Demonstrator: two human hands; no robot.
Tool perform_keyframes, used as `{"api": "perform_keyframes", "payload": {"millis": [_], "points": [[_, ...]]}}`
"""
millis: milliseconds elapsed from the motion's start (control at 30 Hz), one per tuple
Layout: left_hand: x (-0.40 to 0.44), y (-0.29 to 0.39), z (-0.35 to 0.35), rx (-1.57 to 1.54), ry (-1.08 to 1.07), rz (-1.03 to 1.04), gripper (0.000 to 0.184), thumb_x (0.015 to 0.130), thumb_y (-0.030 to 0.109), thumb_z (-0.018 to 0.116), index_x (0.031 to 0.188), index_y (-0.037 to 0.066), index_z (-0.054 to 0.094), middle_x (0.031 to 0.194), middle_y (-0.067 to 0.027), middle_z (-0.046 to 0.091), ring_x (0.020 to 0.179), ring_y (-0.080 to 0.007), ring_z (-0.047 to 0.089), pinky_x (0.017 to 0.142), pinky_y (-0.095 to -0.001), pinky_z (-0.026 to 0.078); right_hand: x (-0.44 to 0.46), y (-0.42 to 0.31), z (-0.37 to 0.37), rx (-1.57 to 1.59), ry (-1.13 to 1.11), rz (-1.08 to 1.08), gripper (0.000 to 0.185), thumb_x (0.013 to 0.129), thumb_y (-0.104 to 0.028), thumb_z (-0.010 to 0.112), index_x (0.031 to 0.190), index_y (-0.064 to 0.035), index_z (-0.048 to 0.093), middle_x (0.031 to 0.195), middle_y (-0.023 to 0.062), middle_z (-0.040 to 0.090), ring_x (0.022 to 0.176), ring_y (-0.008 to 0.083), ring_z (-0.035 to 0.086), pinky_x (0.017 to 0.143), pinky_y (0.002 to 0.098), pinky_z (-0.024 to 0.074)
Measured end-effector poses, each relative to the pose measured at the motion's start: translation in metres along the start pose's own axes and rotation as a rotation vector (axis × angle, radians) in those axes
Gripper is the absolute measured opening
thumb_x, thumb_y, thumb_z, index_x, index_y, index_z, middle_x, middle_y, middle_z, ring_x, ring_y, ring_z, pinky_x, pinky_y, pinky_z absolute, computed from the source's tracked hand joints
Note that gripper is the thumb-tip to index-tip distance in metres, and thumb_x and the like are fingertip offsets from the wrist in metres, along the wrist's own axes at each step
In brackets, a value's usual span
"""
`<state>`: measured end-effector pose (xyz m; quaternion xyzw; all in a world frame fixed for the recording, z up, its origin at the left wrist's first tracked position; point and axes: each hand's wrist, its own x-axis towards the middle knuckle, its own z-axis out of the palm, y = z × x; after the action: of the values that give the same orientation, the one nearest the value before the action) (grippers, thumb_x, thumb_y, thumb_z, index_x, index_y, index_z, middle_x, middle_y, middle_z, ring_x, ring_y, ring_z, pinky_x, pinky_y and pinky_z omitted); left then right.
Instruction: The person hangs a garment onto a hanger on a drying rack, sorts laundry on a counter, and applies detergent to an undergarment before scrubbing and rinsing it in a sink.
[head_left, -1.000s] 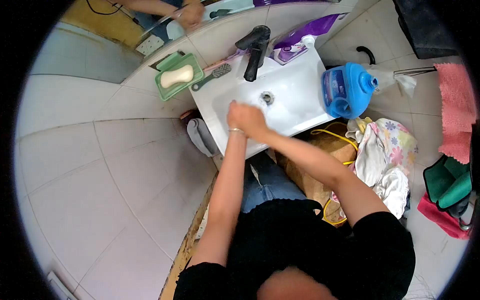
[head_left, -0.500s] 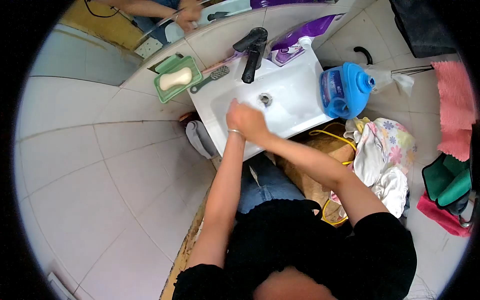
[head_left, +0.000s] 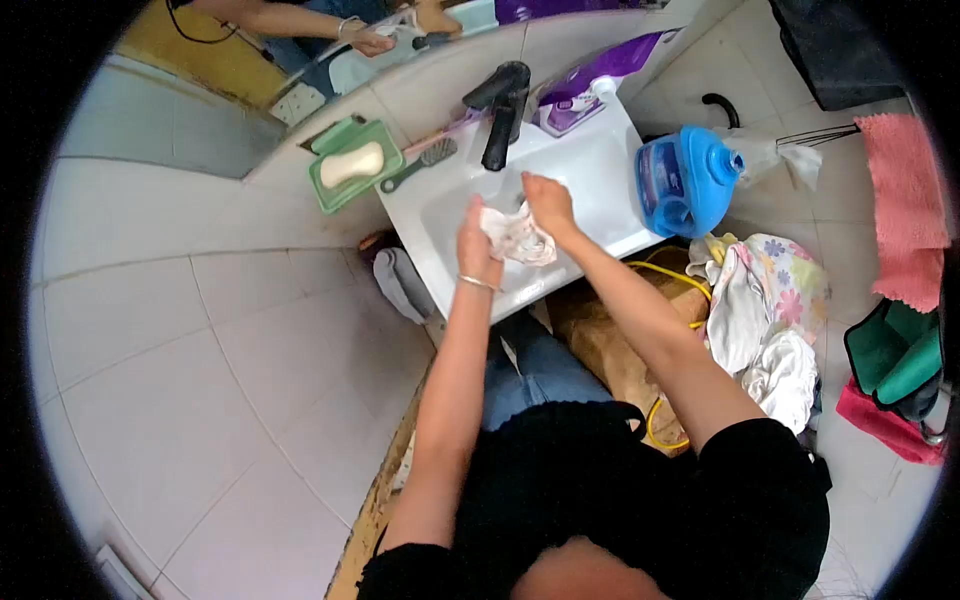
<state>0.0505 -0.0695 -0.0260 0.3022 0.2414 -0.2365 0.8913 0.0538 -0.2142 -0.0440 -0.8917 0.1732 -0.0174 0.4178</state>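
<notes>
Over the white sink [head_left: 605, 205], a small pale cloth [head_left: 522, 240] with pinkish marks is stretched between my two hands. My left hand [head_left: 480, 248], with a bracelet at the wrist, is closed on the cloth's left edge. The right-hand side of it is gripped by my right hand [head_left: 550, 208], whose fingers curl near the drain. A black faucet [head_left: 503, 110] stands just beyond, its spout above my right hand. The cloth's exact kind cannot be made out.
A green soap dish [head_left: 395, 155] with a white soap bar [head_left: 352, 165] and a grey brush [head_left: 420, 165] are at the left. On the right rim stand a blue detergent bottle [head_left: 695, 180] and a purple pouch [head_left: 600, 75]. Laundry [head_left: 765, 310] is piled beside the sink.
My hands were pressed together with the cloth hidden. They have moved apart, the right one away to the right, and the cloth now shows spread between them.
</notes>
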Motion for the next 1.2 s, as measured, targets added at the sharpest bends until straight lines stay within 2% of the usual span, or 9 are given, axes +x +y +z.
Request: {"api": "perform_keyframes", "payload": {"millis": [67, 133, 233, 433, 667, 800, 933, 1000, 1200], "points": [[0.002, 0.015, -0.015, -0.002, 0.072, 0.052, 0.029, 0.092, 0.035, 0.047, 0.102, 0.008, 0.053, 0.093, -0.0049, 0.060, 0.087, -0.0189, 0.058, 0.081, -0.0347, 0.046, -0.007, -0.008, -0.026, 0.110, -0.014, -0.048, 0.042, 0.091, -0.036, 0.037, 0.082, -0.0034, 0.062, 0.082, 0.0171, 0.064, 0.074, 0.0321, 0.060, 0.068, 0.0413, 0.0451], [-0.004, 0.025, -0.002, -0.015, 0.011, 0.105, 0.031, 0.092, 0.036, 0.047, 0.099, 0.007, 0.053, 0.091, -0.0053, 0.060, 0.085, -0.0189, 0.058, 0.079, -0.0341, 0.046, -0.021, -0.016, -0.044, 0.700, -0.164, 0.308, 0.044, 0.093, -0.040, 0.038, 0.085, -0.0027, 0.059, 0.083, 0.0105, 0.062, 0.077, 0.0209, 0.057, 0.073, 0.0360, 0.0429], [-0.004, 0.026, -0.006, -0.022, -0.071, 0.112, 0.034, 0.091, 0.039, 0.048, 0.097, 0.007, 0.054, 0.095, -0.0073, 0.060, 0.092, -0.0213, 0.057, 0.085, -0.0377, 0.044, -0.025, -0.004, -0.052, 0.845, -0.241, 0.239, 0.039, 0.094, -0.041, 0.040, 0.089, -0.0060, 0.055, 0.080, 0.0029, 0.057, 0.074, 0.0136, 0.051, 0.070, 0.0308, 0.0417], [0.003, 0.020, -0.007, -0.138, -0.163, 0.079, 0.031, 0.092, 0.033, 0.048, 0.106, 0.006, 0.051, 0.106, -0.0112, 0.056, 0.100, -0.0256, 0.053, 0.088, -0.0435, 0.043, -0.021, -0.007, -0.065, 1.380, -0.198, 0.348, 0.041, 0.090, -0.047, 0.046, 0.088, -0.0064, 0.051, 0.082, 0.0037, 0.054, 0.078, 0.0131, 0.051, 0.072, 0.0285, 0.0431], [-0.002, 0.017, -0.018, -0.159, -0.186, 0.098, 0.027, 0.087, 0.025, 0.057, 0.105, 0.006, 0.050, 0.105, -0.0094, 0.056, 0.101, -0.0239, 0.052, 0.089, -0.0412, 0.043, -0.014, -0.023, -0.066, 1.418, -0.047, 0.499, 0.036, 0.089, -0.042, 0.051, 0.095, -0.0064, 0.051, 0.083, 0.0029, 0.053, 0.080, 0.0136, 0.054, 0.074, 0.0311, 0.0469], [-0.009, 0.021, -0.025, 0.048, -0.252, 0.124, 0.018, 0.088, 0.016, 0.055, 0.104, 0.007, 0.051, 0.102, -0.0071, 0.057, 0.094, -0.0201, 0.057, 0.080, -0.0369, 0.050, -0.011, -0.019, -0.072, 1.396, -0.100, 0.227, 0.028, 0.090, -0.024, 0.054, 0.110, -0.0064, 0.048, 0.087, 0.0048, 0.055, 0.080, 0.0126, 0.055, 0.072, 0.0280, 0.0476], [-0.007, 0.022, -0.030, 0.144, -0.229, 0.110, 0.021, 0.087, 0.009, 0.054, 0.107, 0.007, 0.050, 0.101, -0.0068, 0.057, 0.093, -0.0198, 0.058, 0.077, -0.0348, 0.051, -0.011, -0.024, -0.081, 1.363, -0.111, 0.068, 0.045, 0.088, -0.012, 0.054, 0.130, -0.0103, 0.036, 0.091, 0.0057, 0.057, 0.084, 0.0119, 0.055, 0.074, 0.0260, 0.0469], [-0.005, 0.025, -0.030, 0.375, -0.138, 0.143, 0.025, 0.085, 0.005, 0.053, 0.110, 0.007, 0.049, 0.102, -0.0082, 0.055, 0.093, -0.0206, 0.058, 0.077, -0.0345, 0.052, -0.016, -0.033, -0.093, 1.305, -0.130, 0.039, 0.048, 0.088, -0.011, 0.053, 0.132, -0.0109, 0.034, 0.090, 0.0056, 0.056, 0.084, 0.0114, 0.055, 0.074, 0.0249, 0.0461], [0.003, 0.028, -0.043, 0.239, -0.087, 0.104, 0.036, 0.076, -0.003, 0.045, 0.112, 0.003, 0.047, 0.103, -0.0134, 0.053, 0.091, -0.0243, 0.058, 0.078, -0.0361, 0.052, -0.020, -0.043, -0.124, 1.021, -0.226, -0.040, 0.048, 0.088, -0.011, 0.052, 0.133, -0.0120, 0.034, 0.088, 0.0035, 0.057, 0.081, 0.0094, 0.054, 0.074, 0.0225, 0.0441]]}}
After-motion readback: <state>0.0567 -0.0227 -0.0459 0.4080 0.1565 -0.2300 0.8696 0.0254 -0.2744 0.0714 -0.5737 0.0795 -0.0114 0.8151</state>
